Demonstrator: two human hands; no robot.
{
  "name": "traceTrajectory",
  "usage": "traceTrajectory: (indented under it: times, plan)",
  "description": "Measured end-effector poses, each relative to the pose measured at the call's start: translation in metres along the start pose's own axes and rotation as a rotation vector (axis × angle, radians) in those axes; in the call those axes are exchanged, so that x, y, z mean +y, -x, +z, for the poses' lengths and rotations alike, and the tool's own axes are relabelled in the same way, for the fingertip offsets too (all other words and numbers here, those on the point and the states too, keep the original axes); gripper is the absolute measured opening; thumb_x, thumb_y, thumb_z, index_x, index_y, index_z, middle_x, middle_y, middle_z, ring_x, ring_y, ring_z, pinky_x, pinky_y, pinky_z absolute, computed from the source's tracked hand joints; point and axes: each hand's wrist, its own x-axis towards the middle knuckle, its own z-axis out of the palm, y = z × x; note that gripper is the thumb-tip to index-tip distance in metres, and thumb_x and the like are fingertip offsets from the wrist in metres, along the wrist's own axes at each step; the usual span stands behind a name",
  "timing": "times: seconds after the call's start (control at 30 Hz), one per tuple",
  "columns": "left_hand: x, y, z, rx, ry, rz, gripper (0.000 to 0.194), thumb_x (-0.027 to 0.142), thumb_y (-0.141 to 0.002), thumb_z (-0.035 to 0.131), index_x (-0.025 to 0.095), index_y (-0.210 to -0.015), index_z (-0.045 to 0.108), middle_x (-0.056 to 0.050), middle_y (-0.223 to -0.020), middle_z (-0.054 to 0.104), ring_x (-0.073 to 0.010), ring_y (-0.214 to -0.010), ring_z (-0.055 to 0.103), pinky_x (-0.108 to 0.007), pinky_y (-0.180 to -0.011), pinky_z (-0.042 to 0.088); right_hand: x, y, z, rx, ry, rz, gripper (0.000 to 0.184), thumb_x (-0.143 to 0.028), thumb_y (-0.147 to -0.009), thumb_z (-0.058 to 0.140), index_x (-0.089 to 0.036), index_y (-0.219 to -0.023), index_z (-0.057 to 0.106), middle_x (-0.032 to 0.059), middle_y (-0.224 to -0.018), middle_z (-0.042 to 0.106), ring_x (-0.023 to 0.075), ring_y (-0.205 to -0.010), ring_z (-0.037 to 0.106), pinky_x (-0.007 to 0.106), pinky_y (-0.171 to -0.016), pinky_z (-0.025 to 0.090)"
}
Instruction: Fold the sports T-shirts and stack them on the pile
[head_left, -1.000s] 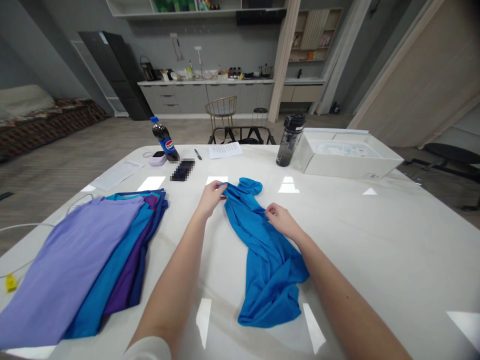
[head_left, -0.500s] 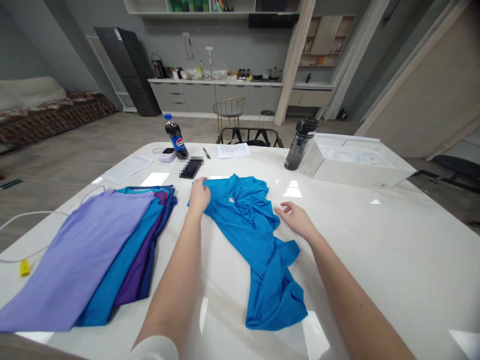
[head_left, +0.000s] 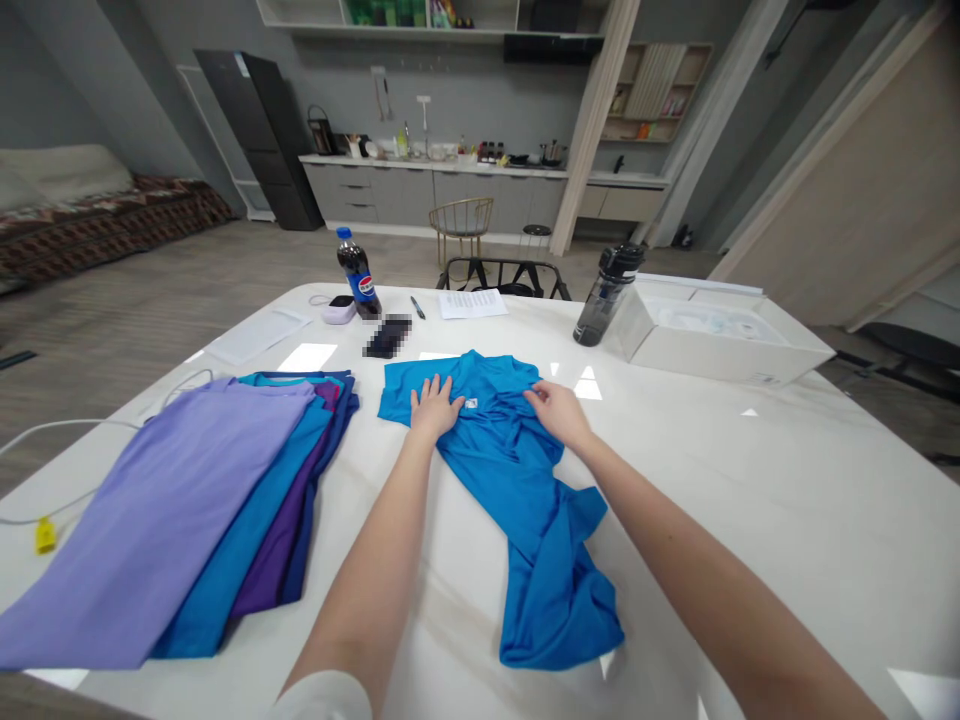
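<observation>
A bright blue T-shirt (head_left: 517, 500) lies crumpled and twisted on the white table, with a small white label showing near its collar. My left hand (head_left: 435, 408) rests flat on the shirt beside that label, fingers spread over the sleeve side. At the shirt's upper right edge, my right hand (head_left: 556, 408) pinches a bit of the fabric between thumb and fingers. Left of my arms is a stack of shirts (head_left: 172, 490), lilac on top, with blue, purple and navy layers showing beneath.
Behind the shirt are a cola bottle (head_left: 358, 275), a blurred phone (head_left: 388, 337), a pen (head_left: 418, 307) and a printed sheet (head_left: 472, 304). A dark water bottle (head_left: 606, 295) stands beside an open white box (head_left: 720, 345). White cables run along the table's left side.
My left hand has moved right from the sleeve end onto the shirt near the label. My right hand has moved up and left from beside the shirt and now pinches its edge.
</observation>
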Motion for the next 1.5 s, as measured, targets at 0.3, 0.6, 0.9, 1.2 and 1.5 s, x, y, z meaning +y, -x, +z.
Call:
traceTrajectory:
  times: [0.3,0.6,0.9,1.2,1.5]
  plan:
    - [0.004,0.001,0.006,0.042,-0.022,-0.045,0.078,0.065,-0.098,0.027,0.023,-0.163,0.027,-0.009,-0.171,0.015,-0.0308,-0.159,0.01,-0.058,-0.127,0.007,0.22,0.022,-0.1,0.14,0.21,0.73,0.04,-0.037,-0.094,0.047,-0.011,-0.109,0.073,0.027,-0.108,0.071,0.0378,-0.102,0.067,0.042,-0.079,0.048]
    - [0.027,0.017,-0.012,-0.031,-0.189,-0.296,0.096,0.076,-0.09,0.035,0.015,-0.164,0.022,-0.02,-0.17,0.016,-0.0393,-0.157,0.016,-0.067,-0.121,0.018,0.165,0.033,-0.064,0.317,0.406,0.249,0.05,-0.024,-0.09,0.046,-0.013,-0.137,0.059,0.0227,-0.136,0.057,0.0372,-0.124,0.054,0.05,-0.099,0.045]
    - [0.041,-0.011,0.008,-0.02,-0.179,0.299,0.069,0.064,-0.1,0.028,0.031,-0.161,0.031,-0.004,-0.171,0.021,-0.0304,-0.158,0.016,-0.062,-0.125,0.012,0.117,-0.005,-0.013,-0.164,0.285,0.116,0.066,-0.07,-0.1,0.02,-0.042,-0.157,0.039,0.0,-0.169,0.026,0.0411,-0.153,0.019,0.083,-0.111,0.01]
    - [0.062,-0.069,0.017,0.019,-0.163,0.037,0.069,0.063,-0.1,0.017,0.034,-0.162,0.029,-0.002,-0.171,0.017,-0.0317,-0.159,0.012,-0.066,-0.124,0.007,0.116,-0.055,-0.027,-0.204,0.177,0.499,0.077,-0.08,-0.093,0.01,-0.047,-0.162,0.022,-0.0018,-0.173,0.007,0.0513,-0.153,0.003,0.088,-0.105,0.011]
    - [0.08,-0.105,0.015,0.228,-0.174,0.262,0.059,0.044,-0.105,0.026,0.02,-0.158,0.036,-0.014,-0.164,0.036,-0.0302,-0.152,0.032,-0.056,-0.124,0.021,0.141,-0.08,-0.034,0.124,0.271,0.315,0.061,-0.05,-0.105,0.025,-0.021,-0.156,0.043,0.0204,-0.155,0.046,0.0406,-0.141,0.04,0.068,-0.109,0.033]
